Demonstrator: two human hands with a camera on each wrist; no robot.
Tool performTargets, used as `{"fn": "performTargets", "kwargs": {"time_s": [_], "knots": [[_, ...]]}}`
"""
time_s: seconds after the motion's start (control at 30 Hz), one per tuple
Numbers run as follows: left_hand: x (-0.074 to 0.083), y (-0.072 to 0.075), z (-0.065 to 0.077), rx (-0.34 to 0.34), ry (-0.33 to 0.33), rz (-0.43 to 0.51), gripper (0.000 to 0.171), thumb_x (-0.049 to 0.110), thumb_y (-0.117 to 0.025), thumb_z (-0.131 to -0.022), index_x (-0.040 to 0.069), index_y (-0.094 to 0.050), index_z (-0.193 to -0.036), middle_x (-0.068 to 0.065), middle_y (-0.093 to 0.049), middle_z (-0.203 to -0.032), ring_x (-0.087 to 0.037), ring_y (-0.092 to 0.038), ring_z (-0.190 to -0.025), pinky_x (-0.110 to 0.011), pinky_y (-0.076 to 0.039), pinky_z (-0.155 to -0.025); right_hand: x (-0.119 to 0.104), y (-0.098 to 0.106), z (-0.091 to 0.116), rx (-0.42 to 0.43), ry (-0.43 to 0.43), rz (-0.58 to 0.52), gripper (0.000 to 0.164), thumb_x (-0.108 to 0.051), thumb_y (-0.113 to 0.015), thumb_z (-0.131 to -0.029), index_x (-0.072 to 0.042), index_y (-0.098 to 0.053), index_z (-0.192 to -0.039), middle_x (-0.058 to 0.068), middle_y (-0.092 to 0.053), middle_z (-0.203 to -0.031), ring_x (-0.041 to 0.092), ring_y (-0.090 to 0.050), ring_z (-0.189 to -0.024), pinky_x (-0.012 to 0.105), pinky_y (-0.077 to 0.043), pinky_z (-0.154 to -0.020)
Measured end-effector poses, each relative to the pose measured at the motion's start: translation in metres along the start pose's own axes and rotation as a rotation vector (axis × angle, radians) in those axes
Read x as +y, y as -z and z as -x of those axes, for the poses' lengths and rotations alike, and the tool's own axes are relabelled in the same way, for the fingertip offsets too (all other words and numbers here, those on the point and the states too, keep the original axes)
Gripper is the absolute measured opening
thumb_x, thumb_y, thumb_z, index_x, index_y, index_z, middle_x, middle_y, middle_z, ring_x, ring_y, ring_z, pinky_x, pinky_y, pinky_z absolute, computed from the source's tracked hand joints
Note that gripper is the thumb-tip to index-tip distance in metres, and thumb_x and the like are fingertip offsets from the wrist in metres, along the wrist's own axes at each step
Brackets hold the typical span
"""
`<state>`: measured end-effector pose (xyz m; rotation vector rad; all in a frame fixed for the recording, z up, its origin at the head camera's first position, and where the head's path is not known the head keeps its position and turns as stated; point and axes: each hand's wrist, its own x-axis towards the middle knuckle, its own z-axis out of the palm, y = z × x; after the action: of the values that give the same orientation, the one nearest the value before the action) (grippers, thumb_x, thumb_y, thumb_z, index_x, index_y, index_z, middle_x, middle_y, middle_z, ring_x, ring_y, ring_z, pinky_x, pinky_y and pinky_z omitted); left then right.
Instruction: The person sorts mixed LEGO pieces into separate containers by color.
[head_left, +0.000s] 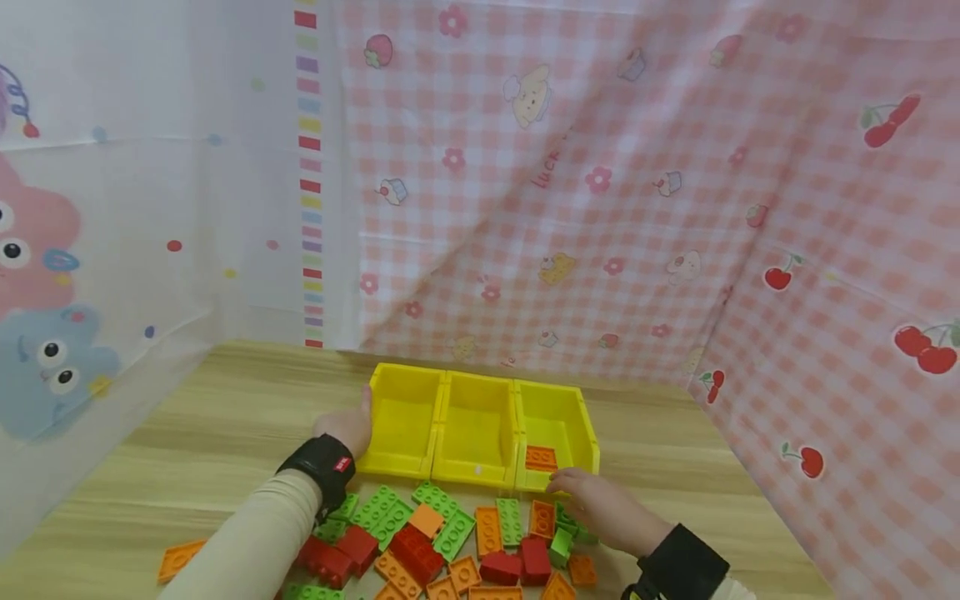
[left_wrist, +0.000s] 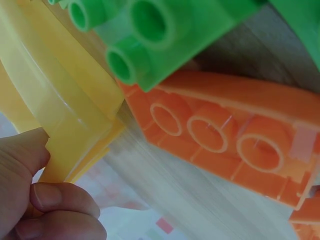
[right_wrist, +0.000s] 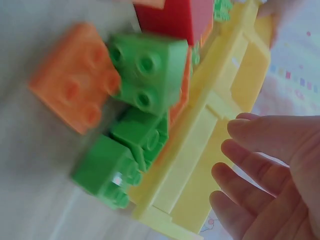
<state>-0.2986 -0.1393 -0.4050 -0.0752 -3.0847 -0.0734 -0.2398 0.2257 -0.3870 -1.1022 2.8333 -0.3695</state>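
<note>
Three yellow bins [head_left: 476,476] stand joined side by side. At the left end of the row, my left hand [head_left: 351,427] pinches the outer wall between thumb and curled fingers, and the left wrist view shows the thumb [left_wrist: 27,147] against that yellow wall [left_wrist: 70,115]. My right hand [head_left: 600,504] hovers at the front rim of the right bin, fingers loosely spread and holding nothing. Inside that bin lies an orange brick [head_left: 541,458]. Green bricks [right_wrist: 107,167] lie below the right hand, close to the bin's front.
Loose bricks cover the table in front of the bins, among them a red brick [head_left: 416,553], a green brick [head_left: 453,534] and an orange brick [head_left: 488,531]. Patterned cloth [head_left: 570,208] hangs behind and on both sides of the wooden table [head_left: 652,425].
</note>
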Motion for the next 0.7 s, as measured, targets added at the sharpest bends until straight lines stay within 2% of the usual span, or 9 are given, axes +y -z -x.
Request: {"fn": "performTargets", "kwargs": {"time_s": [0.17, 0.23, 0.33, 0.43, 0.47, 0.57, 0.7], "knots": [[-0.003, 0.007, 0.006, -0.014, -0.003, 0.023, 0.052, 0.003, -0.04, -0.096, -0.001, -0.024, -0.145, -0.007, -0.048, -0.051, -0.02, -0.046, -0.047, -0.04, -0.042, -0.051, -0.012, -0.007, 0.014, -0.075, -0.004, -0.051, 0.026, -0.007, -0.065, -0.086, -0.008, -0.063, -0.112, 0.004, -0.059, -0.113, 0.018, -0.057, -0.103, 0.033, -0.048, -0.084], [-0.003, 0.009, 0.006, -0.02, -0.001, 0.026, 0.052, 0.003, -0.039, -0.096, 0.0, -0.022, -0.146, -0.006, -0.048, -0.051, -0.02, -0.045, -0.047, -0.04, -0.042, -0.051, -0.015, -0.01, 0.019, -0.091, 0.033, -0.078, 0.024, -0.007, -0.065, -0.086, -0.009, -0.064, -0.11, 0.003, -0.06, -0.111, 0.015, -0.057, -0.101, 0.031, -0.048, -0.082], [-0.004, 0.011, 0.005, -0.021, 0.002, 0.032, 0.052, 0.003, -0.038, -0.097, 0.0, -0.021, -0.146, -0.007, -0.048, -0.051, -0.021, -0.046, -0.046, -0.04, -0.042, -0.051, -0.019, -0.013, 0.028, -0.152, 0.028, -0.179, 0.025, -0.012, -0.067, -0.085, -0.014, -0.064, -0.11, -0.005, -0.059, -0.11, 0.008, -0.055, -0.097, 0.027, -0.048, -0.081], [-0.004, 0.012, 0.004, -0.029, 0.007, 0.03, 0.053, 0.003, -0.038, -0.097, 0.0, -0.02, -0.146, -0.008, -0.048, -0.051, -0.022, -0.047, -0.047, -0.041, -0.043, -0.052, -0.022, -0.017, 0.034, -0.183, 0.03, -0.23, 0.027, -0.016, -0.069, -0.083, -0.017, -0.064, -0.11, -0.01, -0.058, -0.108, 0.004, -0.054, -0.094, 0.026, -0.048, -0.079], [-0.004, 0.013, 0.004, -0.032, 0.008, 0.027, 0.053, 0.003, -0.037, -0.097, 0.0, -0.02, -0.147, -0.008, -0.049, -0.051, -0.022, -0.048, -0.048, -0.041, -0.043, -0.052, -0.022, -0.019, 0.036, -0.191, 0.021, -0.228, 0.028, -0.018, -0.07, -0.083, -0.018, -0.064, -0.11, -0.011, -0.057, -0.109, 0.003, -0.053, -0.094, 0.025, -0.048, -0.079], [-0.003, 0.013, 0.003, -0.048, 0.016, 0.022, 0.053, 0.004, -0.037, -0.097, 0.001, -0.019, -0.147, -0.009, -0.049, -0.052, -0.023, -0.049, -0.049, -0.041, -0.043, -0.053, -0.022, -0.025, 0.04, -0.174, 0.068, -0.145, 0.03, -0.024, -0.071, -0.082, -0.017, -0.065, -0.111, -0.01, -0.057, -0.108, 0.003, -0.053, -0.092, 0.024, -0.048, -0.077], [0.0, 0.013, 0.003, -0.059, 0.022, 0.026, 0.054, 0.004, -0.038, -0.097, 0.001, -0.018, -0.147, -0.009, -0.05, -0.053, -0.023, -0.049, -0.049, -0.041, -0.044, -0.053, -0.019, -0.033, 0.043, -0.16, 0.13, -0.046, 0.035, -0.039, -0.067, -0.082, -0.02, -0.066, -0.111, -0.01, -0.057, -0.11, 0.003, -0.052, -0.094, 0.023, -0.047, -0.077]]}}
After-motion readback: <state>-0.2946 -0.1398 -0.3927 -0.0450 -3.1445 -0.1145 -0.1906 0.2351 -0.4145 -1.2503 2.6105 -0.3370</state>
